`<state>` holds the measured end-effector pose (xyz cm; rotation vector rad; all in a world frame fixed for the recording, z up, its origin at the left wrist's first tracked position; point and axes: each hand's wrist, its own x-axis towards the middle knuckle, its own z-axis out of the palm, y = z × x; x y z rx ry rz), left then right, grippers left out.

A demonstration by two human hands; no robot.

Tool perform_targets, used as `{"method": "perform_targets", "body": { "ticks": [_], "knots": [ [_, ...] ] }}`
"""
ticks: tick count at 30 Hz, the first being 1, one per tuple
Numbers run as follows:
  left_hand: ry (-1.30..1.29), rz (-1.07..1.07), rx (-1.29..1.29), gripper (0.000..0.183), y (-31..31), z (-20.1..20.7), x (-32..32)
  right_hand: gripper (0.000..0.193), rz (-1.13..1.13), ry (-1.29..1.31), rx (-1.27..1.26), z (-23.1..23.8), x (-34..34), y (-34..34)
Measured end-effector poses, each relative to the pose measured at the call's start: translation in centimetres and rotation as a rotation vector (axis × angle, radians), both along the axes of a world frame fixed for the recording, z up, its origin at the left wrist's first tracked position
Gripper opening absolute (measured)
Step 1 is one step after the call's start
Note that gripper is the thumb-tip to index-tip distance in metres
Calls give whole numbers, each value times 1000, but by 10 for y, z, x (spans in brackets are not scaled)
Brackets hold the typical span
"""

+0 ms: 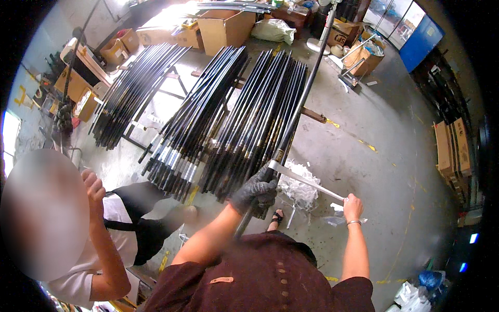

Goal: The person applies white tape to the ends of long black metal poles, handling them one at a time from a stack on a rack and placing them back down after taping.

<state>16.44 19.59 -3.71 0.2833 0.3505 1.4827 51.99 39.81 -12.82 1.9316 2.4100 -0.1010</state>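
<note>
My left hand (pixel 254 192), in a dark glove, is closed around a long black rod (pixel 289 136) that rises away from me at a slant. A white strip of tape or wrapping (pixel 307 180) stretches from the rod, just above the glove, out to my right. Its far end is pinched in the fingers of my bare right hand (pixel 353 207), which wears a bracelet. Below the strip, a heap of crumpled white strips (pixel 301 196) lies on the floor.
Black rods lie in rows on low racks: a left group (pixel 138 96), a middle group (pixel 202 104) and a right group (pixel 257 114). At my left sits or stands another person (pixel 112 249), one hand raised. Cardboard boxes (pixel 224 31) stand behind; more cartons (pixel 453 151) are at the right.
</note>
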Motion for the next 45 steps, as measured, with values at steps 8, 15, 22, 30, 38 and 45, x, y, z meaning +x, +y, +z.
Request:
{"method": "perform_targets", "body": {
  "ticks": [8, 15, 22, 30, 38, 45],
  "knots": [
    [80, -1, -1, 94, 15, 10, 9, 17, -40, -128, -33, 7, 31, -11],
    [655, 167, -110, 84, 23, -50, -19, 17, -108, -168, 0, 9, 67, -6],
    [900, 163, -310, 64, 25, -84, -34, 18, -183, -133, -85, 7, 76, -18],
    [1417, 485, -530, 53, 24, -135, -86, 18, -196, -88, -76, -14, 142, -14],
    [1995, 154, -988, 52, 10, -148, -147, 24, -258, -67, -307, -44, 207, -67],
    [2196, 62, -869, 59, 15, -224, -152, 21, -310, 0, -334, -40, 231, -96]
  ]
}}
